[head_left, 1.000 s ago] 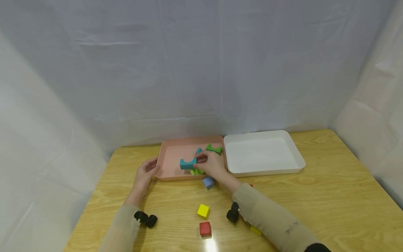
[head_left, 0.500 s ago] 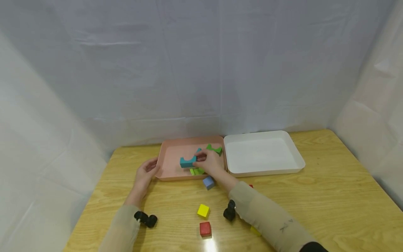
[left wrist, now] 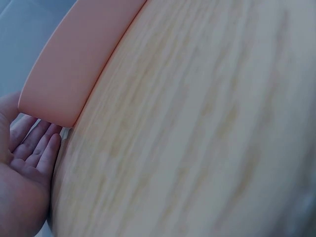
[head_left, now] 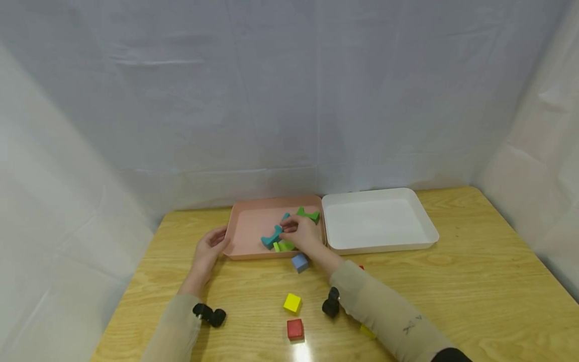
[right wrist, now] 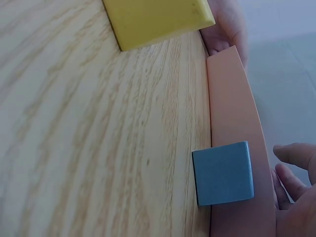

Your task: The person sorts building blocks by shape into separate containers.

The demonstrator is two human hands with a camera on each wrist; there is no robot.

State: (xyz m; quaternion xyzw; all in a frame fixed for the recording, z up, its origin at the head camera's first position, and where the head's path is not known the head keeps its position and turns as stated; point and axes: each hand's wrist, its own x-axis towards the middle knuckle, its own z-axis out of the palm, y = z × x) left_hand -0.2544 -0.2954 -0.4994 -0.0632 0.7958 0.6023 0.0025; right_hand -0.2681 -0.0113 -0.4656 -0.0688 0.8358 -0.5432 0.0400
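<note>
My left hand (head_left: 209, 246) rests against the left end of a pink tray (head_left: 246, 226), its fingers relaxed. In the left wrist view that hand's thumb reaches the tray's rim. Over the tray's right half is my right hand (head_left: 305, 235), thumb and fingers apart. Just beyond the thumb a teal arch block (head_left: 271, 237) lies tilted, next to a lime green block (head_left: 283, 246). Another teal block (head_left: 286, 216) is partly hidden behind the right fingers. A green arch block (head_left: 308, 215) lies near the tray's right wall.
A white tray (head_left: 380, 221) stands right of the pink one. A blue cube (head_left: 300, 263) sits by the pink tray's front wall. Nearer are a yellow cube (head_left: 292, 303) and a red cube (head_left: 295, 330). The right sleeve partly covers a yellow block (head_left: 367, 332) and a red one (head_left: 361, 267).
The teal arch block has left the right hand's grasp and turned to lie at a slant in the pink tray. The left hand has stayed in place.
</note>
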